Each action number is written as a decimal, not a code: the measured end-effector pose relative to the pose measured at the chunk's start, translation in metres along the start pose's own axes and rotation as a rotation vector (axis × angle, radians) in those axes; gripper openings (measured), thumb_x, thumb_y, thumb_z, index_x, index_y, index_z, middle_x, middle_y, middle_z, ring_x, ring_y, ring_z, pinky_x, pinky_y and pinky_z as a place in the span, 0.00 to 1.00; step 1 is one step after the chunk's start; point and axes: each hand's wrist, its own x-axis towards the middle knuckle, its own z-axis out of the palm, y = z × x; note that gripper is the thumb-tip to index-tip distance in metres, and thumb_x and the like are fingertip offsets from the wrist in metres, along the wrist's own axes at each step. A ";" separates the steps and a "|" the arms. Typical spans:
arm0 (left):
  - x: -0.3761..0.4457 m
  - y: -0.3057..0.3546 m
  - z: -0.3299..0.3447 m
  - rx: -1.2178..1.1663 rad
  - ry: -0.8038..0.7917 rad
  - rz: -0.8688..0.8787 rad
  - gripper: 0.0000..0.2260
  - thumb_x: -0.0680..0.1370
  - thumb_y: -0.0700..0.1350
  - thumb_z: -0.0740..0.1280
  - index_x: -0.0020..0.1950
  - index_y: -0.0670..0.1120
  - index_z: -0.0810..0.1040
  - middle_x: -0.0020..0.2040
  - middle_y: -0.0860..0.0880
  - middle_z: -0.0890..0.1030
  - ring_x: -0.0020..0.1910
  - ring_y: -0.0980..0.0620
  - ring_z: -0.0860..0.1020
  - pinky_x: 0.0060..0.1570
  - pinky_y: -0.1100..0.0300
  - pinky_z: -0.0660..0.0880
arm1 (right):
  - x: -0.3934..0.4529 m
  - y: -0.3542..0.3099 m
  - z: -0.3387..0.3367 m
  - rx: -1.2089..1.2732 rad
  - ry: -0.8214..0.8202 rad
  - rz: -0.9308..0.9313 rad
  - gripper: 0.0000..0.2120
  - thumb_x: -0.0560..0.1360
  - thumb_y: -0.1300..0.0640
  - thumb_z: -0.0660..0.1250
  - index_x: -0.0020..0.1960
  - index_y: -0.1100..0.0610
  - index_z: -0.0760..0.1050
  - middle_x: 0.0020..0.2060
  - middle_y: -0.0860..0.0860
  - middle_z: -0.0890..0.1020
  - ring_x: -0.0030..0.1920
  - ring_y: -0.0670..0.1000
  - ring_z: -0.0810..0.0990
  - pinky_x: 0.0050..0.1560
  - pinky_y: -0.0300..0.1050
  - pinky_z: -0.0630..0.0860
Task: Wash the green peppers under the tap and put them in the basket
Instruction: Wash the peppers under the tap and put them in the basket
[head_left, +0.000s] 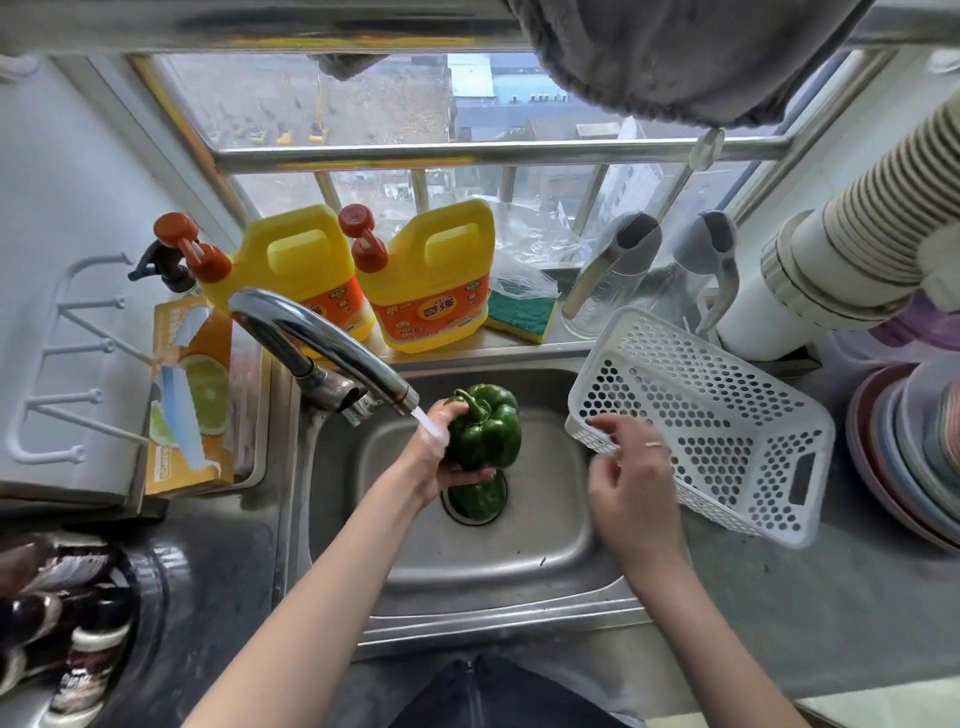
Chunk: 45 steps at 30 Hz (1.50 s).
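Note:
My left hand (436, 457) grips a dark green pepper (488, 428) over the steel sink (519, 561), right beside the running stream from the tap (332, 345). A second green pepper (480, 496) lies below it on the drain. My right hand (631, 486) hovers at the near left corner of the white perforated basket (727, 431), fingers loosely curled and touching its rim. The basket rests tilted on the sink's right edge and counter, with nothing inside.
Two yellow detergent jugs (431, 280) and a green sponge (519, 314) stand on the sill behind the sink. Stacked bowls (914, 452) sit at far right, a stack of cups (852, 249) above them. An orange box (189, 395) lies left of the tap.

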 end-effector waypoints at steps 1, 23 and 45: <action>-0.002 0.000 -0.003 0.012 -0.020 0.003 0.04 0.79 0.48 0.61 0.50 0.52 0.74 0.54 0.42 0.75 0.47 0.42 0.76 0.27 0.51 0.80 | -0.002 -0.012 0.014 0.119 -0.046 -0.044 0.14 0.73 0.63 0.61 0.58 0.59 0.74 0.49 0.51 0.78 0.51 0.54 0.77 0.55 0.30 0.69; -0.013 -0.003 -0.054 -0.162 0.011 -0.104 0.17 0.74 0.60 0.64 0.51 0.48 0.79 0.48 0.42 0.81 0.47 0.45 0.78 0.46 0.51 0.76 | 0.027 -0.074 0.121 0.655 -0.685 0.301 0.13 0.66 0.52 0.69 0.48 0.40 0.72 0.53 0.53 0.78 0.53 0.51 0.78 0.53 0.45 0.76; 0.002 -0.022 -0.043 0.359 0.227 0.681 0.14 0.71 0.49 0.66 0.55 0.49 0.77 0.54 0.48 0.77 0.51 0.57 0.75 0.48 0.74 0.69 | 0.025 -0.062 0.122 1.048 -0.758 0.963 0.22 0.75 0.41 0.64 0.65 0.49 0.66 0.60 0.58 0.77 0.50 0.60 0.82 0.38 0.58 0.81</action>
